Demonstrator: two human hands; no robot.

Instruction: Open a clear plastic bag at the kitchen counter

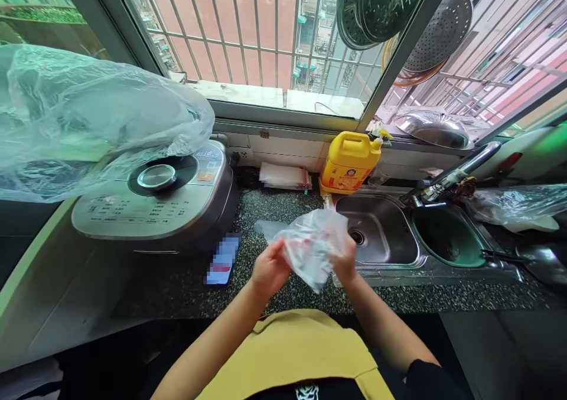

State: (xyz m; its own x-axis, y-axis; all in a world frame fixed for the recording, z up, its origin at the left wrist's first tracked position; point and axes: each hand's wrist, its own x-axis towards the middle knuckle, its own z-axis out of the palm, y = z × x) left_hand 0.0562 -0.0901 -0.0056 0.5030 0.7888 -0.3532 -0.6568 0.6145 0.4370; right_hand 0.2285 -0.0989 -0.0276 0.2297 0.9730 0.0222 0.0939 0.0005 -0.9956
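A crumpled whitish plastic bag point(316, 243) with faint red marks hangs between my hands, above the dark speckled counter and the left edge of the sink. My left hand point(271, 267) grips its left side, fingers closed on the film. At the right side my right hand point(345, 258) is closed on the same bag, its fingers partly hidden behind the plastic. A loose flap of the bag sticks out to the left. Whether anything lies inside the bag, I cannot tell.
A rice cooker point(155, 205) stands left, under a large clear plastic bag point(97, 104). Folded bags point(286, 176) and a yellow jug point(349, 162) line the wall. The steel sink point(385, 228) holds a green basin point(447, 237) on its right. A blurred packet point(222, 261) lies on the counter.
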